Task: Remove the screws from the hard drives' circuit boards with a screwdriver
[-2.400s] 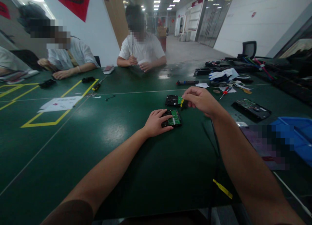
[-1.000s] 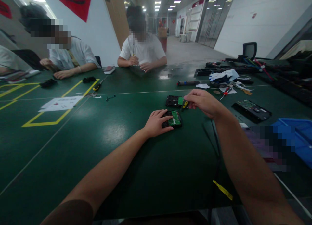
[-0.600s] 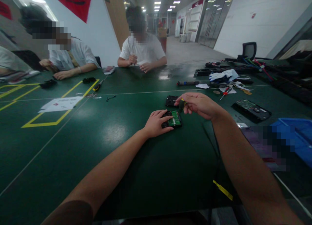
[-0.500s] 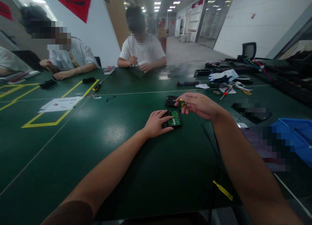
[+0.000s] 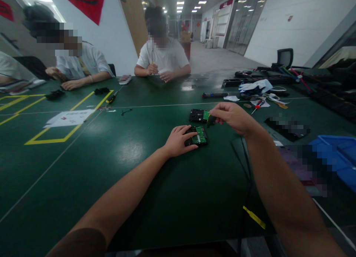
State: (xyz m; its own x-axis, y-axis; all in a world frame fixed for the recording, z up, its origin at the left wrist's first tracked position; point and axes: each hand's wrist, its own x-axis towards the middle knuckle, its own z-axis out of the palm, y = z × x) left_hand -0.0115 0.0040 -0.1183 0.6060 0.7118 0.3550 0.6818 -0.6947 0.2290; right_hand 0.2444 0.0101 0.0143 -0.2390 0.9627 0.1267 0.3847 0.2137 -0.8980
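My left hand steadies a hard drive on the green table, its fingers across the left part and thumb along the near edge. The drive's green circuit board faces up. Just beyond it lies a second hard drive, its right end partly behind my right hand. In the closed fingers of that hand is a screwdriver with a yellow and black handle, pointing down beside the near drive's far right corner. Its tip is too small to make out.
At the right stand a blue bin and a dark flat device. Behind are white gloves, a red screwdriver and cables. Paper lies at left inside yellow tape. Two people sit across the table; another is partly visible.
My right hand has shifted slightly right and turned, so the screwdriver handle now points downward and more of the far hard drive shows. My left hand has stayed on the near drive.
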